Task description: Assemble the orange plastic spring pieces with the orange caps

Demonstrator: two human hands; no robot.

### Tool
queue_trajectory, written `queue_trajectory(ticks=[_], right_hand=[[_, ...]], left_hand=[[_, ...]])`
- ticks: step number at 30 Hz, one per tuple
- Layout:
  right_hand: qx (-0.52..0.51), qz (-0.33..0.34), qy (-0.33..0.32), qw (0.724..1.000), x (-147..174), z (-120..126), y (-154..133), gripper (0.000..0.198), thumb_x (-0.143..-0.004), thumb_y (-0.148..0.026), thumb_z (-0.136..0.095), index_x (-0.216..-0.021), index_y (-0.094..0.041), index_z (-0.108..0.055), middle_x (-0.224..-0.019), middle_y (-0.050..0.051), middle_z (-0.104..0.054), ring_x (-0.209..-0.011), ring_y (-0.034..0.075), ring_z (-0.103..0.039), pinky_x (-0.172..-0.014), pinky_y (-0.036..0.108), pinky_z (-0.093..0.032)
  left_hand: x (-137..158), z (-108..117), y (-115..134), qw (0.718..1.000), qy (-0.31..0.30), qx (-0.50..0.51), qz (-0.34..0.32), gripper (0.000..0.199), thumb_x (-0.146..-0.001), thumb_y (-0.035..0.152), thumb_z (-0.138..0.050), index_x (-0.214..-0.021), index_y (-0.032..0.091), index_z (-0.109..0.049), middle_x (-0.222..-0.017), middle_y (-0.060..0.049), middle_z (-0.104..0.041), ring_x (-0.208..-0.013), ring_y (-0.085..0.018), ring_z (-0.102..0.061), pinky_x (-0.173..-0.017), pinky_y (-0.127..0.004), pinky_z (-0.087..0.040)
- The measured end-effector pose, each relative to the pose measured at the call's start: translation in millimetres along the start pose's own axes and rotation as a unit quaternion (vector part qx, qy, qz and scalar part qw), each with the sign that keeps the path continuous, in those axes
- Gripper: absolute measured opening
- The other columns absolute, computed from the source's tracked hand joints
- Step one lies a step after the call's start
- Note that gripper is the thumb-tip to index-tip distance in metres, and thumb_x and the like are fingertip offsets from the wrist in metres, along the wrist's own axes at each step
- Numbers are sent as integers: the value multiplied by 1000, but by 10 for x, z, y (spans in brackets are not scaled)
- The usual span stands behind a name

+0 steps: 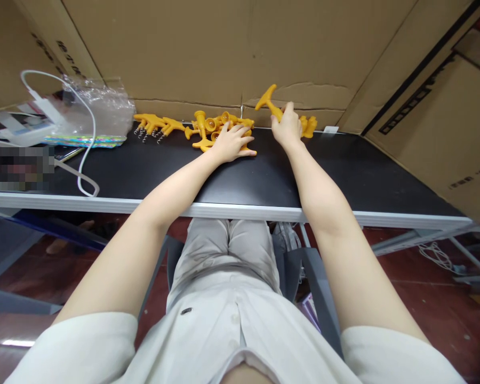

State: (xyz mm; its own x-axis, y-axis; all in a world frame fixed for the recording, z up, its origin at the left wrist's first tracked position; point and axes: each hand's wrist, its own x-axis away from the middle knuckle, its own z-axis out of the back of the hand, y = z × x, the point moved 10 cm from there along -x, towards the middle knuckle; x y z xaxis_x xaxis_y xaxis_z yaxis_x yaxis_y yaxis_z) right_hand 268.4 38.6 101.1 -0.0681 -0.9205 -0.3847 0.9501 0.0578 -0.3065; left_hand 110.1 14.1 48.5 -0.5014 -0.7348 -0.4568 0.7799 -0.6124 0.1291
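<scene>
My right hand [288,127] is closed around a yellow T-handled corkscrew [269,98], its crossbar pointing up and to the left; the lower end is hidden by the fingers. My left hand [231,143] lies with spread fingers on a pile of yellow corkscrew parts [200,125], bell-shaped cups and curved handles among them. Left of that pile, several yellow handles with bare metal spirals [150,121] lie in a row. Just behind and right of my right hand are more yellow pieces [309,127], partly covered by it.
Clear plastic bags [108,112] and a white cable [88,114] lie on the left of the black tabletop [248,184]. Cardboard walls [192,53] stand behind and at the right. A small white piece [330,129] lies at the back edge. A metal rim [248,212] borders the front.
</scene>
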Motion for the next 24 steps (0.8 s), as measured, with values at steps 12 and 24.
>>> queue_trajectory(ticks=[12, 24], right_hand=[[14, 221, -21, 975, 284, 36, -659, 52, -118, -34, -36, -165, -23, -57, -170, 17, -62, -160, 37, -53, -135, 57, -37], [40, 305, 18, 951, 340, 30, -923, 35, -110, -23, -45, -140, -20, -62, -151, 22, -71, -145, 42, -59, -125, 65, -42]], left_hand=[[152, 632, -314, 985, 114, 1, 130, 77, -103, 40, -61, -178, 35, -51, -187, -8, -42, -181, -37, -16, -139, -65, -27], [151, 688, -680, 976, 161, 84, 117, 54, -100, 38, -59, -153, 28, -63, -142, -16, -75, -142, -42, -68, -121, -52, -52]])
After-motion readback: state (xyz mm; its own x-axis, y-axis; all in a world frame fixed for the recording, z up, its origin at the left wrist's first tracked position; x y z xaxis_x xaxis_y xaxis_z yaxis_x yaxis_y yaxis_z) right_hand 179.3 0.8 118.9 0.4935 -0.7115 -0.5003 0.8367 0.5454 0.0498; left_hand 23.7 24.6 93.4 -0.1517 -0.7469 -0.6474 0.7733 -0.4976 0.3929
